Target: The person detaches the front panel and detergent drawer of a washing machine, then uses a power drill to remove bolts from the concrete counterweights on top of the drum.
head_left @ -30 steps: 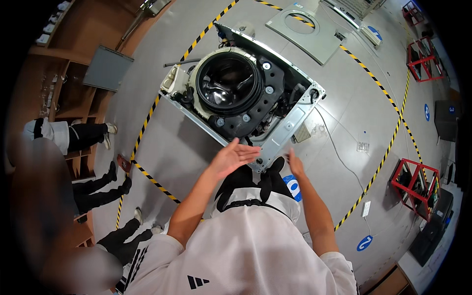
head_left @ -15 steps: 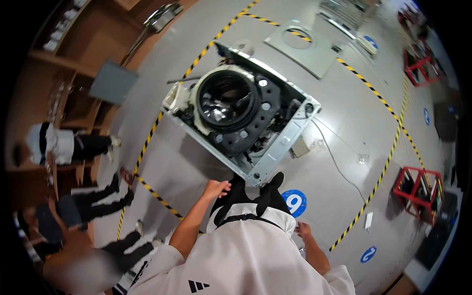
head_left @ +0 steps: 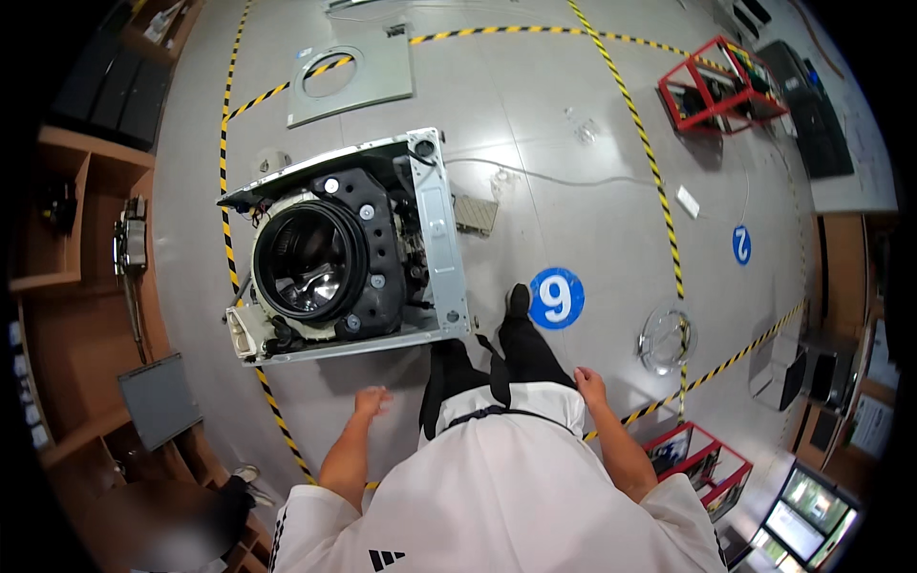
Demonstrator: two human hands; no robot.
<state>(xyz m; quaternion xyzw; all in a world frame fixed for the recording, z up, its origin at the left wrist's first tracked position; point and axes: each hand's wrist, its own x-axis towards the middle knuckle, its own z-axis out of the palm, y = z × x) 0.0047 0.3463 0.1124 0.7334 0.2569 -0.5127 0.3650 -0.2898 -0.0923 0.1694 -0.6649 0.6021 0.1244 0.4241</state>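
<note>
An opened front-load washing machine stands on the floor ahead and to the left. Its front panel is off, so the black rubber door gasket, the metal drum and a dark counterweight show. My left hand hangs near the machine's closest edge, apart from it. It is empty, with its fingers loosely apart and slightly blurred. Beside my right hip is my right hand, its fingers curled in and nothing visible in them. It touches nothing but perhaps my clothing.
The detached front panel lies beyond the machine. A clear round door lies at right. Red tool racks stand far right and near right. A cable runs to a white power strip. Wooden shelving and a person's legs are at left.
My view has turned right, so the washing machine now sits further left and the clear round door has come in. My left hand's fingers have loosened from a curl.
</note>
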